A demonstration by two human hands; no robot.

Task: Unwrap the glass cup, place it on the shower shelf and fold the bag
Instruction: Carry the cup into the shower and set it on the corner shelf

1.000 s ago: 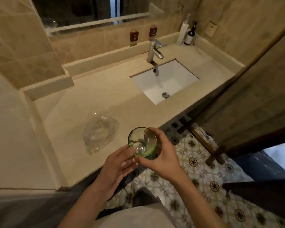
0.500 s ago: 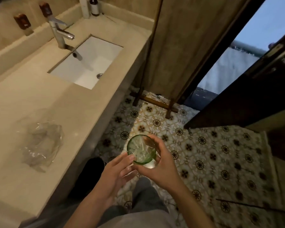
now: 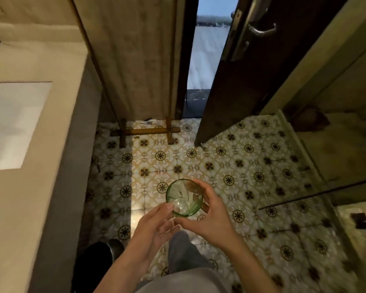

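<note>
A green-tinted glass cup is held upright over the patterned floor, its mouth facing me. My right hand wraps around its right side and base and grips it. My left hand is just left of and below the cup, fingers spread, fingertips touching its lower rim. The plastic bag and the shower shelf are out of view.
The beige vanity counter with its white sink runs along the left. A wooden-framed screen stands ahead. A dark door is ajar to the right of it. Patterned floor tiles spread ahead and right.
My view has swung right, away from the counter, so the plastic bag and faucet left the frame. The cup stays in my right hand with the left hand beside it.
</note>
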